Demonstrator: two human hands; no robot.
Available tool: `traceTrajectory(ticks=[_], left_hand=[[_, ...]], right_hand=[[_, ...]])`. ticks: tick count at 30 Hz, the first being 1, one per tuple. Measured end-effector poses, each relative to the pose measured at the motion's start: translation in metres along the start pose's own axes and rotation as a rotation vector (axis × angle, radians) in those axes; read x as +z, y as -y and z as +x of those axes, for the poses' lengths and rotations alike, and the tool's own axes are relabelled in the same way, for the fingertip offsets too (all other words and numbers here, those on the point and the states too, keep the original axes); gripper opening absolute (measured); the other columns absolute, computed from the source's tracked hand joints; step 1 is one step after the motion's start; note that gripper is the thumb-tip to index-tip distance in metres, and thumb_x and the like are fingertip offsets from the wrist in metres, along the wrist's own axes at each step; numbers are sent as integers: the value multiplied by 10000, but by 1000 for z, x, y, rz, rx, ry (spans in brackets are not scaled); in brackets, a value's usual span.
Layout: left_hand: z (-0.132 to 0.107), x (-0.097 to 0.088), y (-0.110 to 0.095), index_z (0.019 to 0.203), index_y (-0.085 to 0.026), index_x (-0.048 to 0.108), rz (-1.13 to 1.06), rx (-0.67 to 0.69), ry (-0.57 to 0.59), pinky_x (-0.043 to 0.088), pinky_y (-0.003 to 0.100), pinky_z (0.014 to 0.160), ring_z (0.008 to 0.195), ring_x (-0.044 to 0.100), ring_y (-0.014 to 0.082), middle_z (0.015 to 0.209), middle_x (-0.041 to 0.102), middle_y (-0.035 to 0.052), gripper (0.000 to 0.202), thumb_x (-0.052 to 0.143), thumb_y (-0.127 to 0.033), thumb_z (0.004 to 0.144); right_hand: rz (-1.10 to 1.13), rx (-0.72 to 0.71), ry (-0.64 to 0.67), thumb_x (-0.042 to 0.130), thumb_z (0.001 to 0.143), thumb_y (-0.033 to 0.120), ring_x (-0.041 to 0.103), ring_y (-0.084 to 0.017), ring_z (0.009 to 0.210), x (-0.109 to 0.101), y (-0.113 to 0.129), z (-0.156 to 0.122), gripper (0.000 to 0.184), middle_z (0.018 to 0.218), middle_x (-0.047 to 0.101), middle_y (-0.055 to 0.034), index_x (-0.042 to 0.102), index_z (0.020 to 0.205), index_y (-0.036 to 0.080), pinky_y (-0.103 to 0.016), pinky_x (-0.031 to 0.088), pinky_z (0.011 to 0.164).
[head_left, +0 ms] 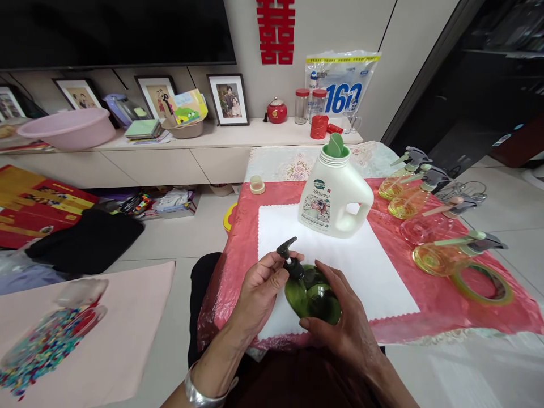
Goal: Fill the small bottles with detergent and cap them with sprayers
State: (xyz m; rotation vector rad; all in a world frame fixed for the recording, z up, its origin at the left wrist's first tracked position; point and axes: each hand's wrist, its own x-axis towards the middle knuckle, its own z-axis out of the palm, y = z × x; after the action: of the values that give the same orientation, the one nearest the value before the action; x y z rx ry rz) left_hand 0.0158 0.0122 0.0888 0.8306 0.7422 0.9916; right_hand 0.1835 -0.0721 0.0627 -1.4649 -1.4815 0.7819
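A green see-through pump bottle (pixel 313 297) is tilted over the near part of a white mat (pixel 280 226). Around its body wraps my right hand (pixel 344 323), thumb on the near side and fingers on the far side. My left hand (pixel 263 286) pinches the black pump head (pixel 293 263) at the bottle's neck; whether the pump is screwed tight I cannot tell. Beyond them a large white detergent jug (pixel 334 192) stands upright on the mat, a green spout (pixel 335 145) showing in its uncapped mouth. A pale cap (pixel 257 185) lies at the table's far left.
Several spray bottles (pixel 410 201) with yellowish or clear bodies line the table's right side, by a roll of tape (pixel 482 283). Behind runs a low cabinet (pixel 170 158) with photo frames, jars and a pink basin (pixel 70 127). Colourful beads (pixel 46 340) lie on a pink surface at left.
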Motion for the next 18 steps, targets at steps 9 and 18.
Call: traceTrajectory(ticks=[9,18], left_hand=[[0,-2,2,918,-205,777,239,15,-157,470,248,748,833,601,173,871,702,25,415,952,-358,573],[-6,0,-29,1012,-215,762,208,-59,184,465,346,919,992,629,251,988,726,77,373,824,-478,754]], right_hand=[[81,44,58,713,757,271,455,-211,1315,-1,-5,-2,789,1443,394,-58,435,1497,278,-325,457,1104],[832,192,342,789,767,698,340,-310,1421,2,-10,1,1005,1523,328,-89,333,1569,300,-492,312,1186]])
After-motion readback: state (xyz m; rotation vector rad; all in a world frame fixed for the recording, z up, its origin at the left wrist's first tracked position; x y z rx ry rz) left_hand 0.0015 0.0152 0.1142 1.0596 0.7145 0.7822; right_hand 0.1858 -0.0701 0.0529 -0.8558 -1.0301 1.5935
